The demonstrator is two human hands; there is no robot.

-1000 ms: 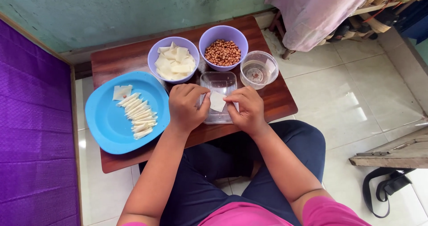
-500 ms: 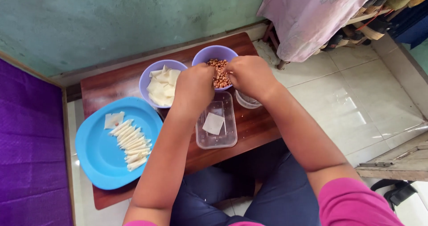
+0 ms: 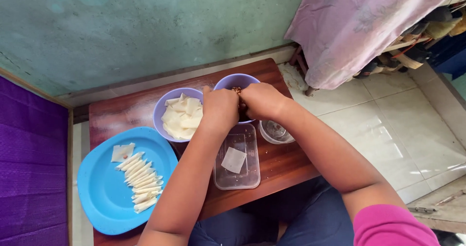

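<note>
Both hands meet over the purple bowl of peanuts [image 3: 232, 82] at the far edge of the low wooden table [image 3: 281, 163]. The left hand [image 3: 221, 107] and right hand [image 3: 262, 100] are curled, knuckles up, fingertips down among the nuts; whether they grip any cannot be seen. The hands hide most of the bowl. Nearer the person lies a clear tray [image 3: 238, 161] holding one pale wrapper square [image 3: 234, 159].

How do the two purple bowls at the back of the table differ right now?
The left purple bowl is fully in view and holds pale flat wrapper pieces. The right purple bowl is mostly covered by the left hand and right hand, with only a few brown nuts showing. The left bowl sits closer to the blue plate; the right one sits beside the clear glass bowl. Both share the same colour and round shape.
</note>
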